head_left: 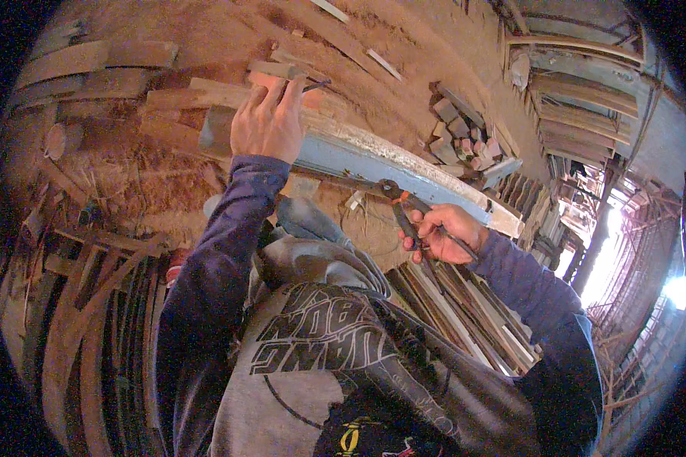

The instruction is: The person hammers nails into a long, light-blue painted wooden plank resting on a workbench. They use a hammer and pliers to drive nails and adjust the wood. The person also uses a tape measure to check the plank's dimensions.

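Apparently I am somewhere in the middle of this: the pincers (405, 221) are in hand and the beam (419, 185) lies in front of me, but I see nothing caught in their jaws, so I judge the work on it unfinished. How much remains I cannot tell, since most of the beam's far side is hidden and the marks on its near face are too small to read. My right fingers (435, 218) are curled around the handles, which stand a little apart, with the tool's head over the beam's lower edge; whether metal meets wood there is unclear. My left fingers (288, 103) are loosely bent over the beam's left part, beside a dark sliver (317, 85) and an orange block (267, 79); whether they grip anything I cannot tell. The beam is long and straight-sided, its near face smooth with pale blue, its upper edge rough, whitish and crusted, its right end bare tan wood. The pincers are dark metal, rounded at the head, with orange bands below it. Beyond the beam, the floor (434, 46) is reddish, dusty and uneven, and a pile of blocks (459, 135) sits on it, short, square-cut and grey to pinkish. Flat, weathered boards (91, 72) lie at upper left, while thin, long slats (469, 316) are bundled side by side below my right fingers.
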Tool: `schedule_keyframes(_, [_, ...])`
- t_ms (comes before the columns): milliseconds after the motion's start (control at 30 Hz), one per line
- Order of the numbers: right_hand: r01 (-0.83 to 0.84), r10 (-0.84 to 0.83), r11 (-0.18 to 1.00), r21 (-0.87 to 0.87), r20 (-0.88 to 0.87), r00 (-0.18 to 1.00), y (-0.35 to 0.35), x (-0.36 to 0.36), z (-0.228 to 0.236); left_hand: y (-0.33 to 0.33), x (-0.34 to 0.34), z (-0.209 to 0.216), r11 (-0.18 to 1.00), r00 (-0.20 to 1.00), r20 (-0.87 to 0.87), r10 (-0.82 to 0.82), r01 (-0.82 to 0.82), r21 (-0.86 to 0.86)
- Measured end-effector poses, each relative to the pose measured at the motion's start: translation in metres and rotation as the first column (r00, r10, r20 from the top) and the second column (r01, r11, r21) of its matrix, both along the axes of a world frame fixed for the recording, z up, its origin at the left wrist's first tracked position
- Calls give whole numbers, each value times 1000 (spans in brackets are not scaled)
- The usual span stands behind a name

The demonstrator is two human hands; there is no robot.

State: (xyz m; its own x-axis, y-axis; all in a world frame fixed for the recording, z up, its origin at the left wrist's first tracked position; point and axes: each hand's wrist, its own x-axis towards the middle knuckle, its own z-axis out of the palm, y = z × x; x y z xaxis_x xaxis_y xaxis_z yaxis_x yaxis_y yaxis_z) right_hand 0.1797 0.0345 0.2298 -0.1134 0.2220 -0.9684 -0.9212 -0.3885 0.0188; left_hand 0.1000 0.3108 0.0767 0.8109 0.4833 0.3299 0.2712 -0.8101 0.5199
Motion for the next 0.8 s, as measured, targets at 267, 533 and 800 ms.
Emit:
schedule_keyframes(267, [38, -56, 994, -106, -174, 983, 27, 12, 45, 2, 1, -2, 999, 999, -43, -18, 16, -52])
schedule_keyframes(533, [-134, 126, 985, -110, -82, 989, 34, 10, 42, 4, -1, 5, 999, 999, -17, 35, -35, -17])
schedule_keyframes(800, [39, -66, 975, -218, -120, 991, 29, 3, 37, 5, 1, 6, 999, 997, -78, 19, -21, -24])
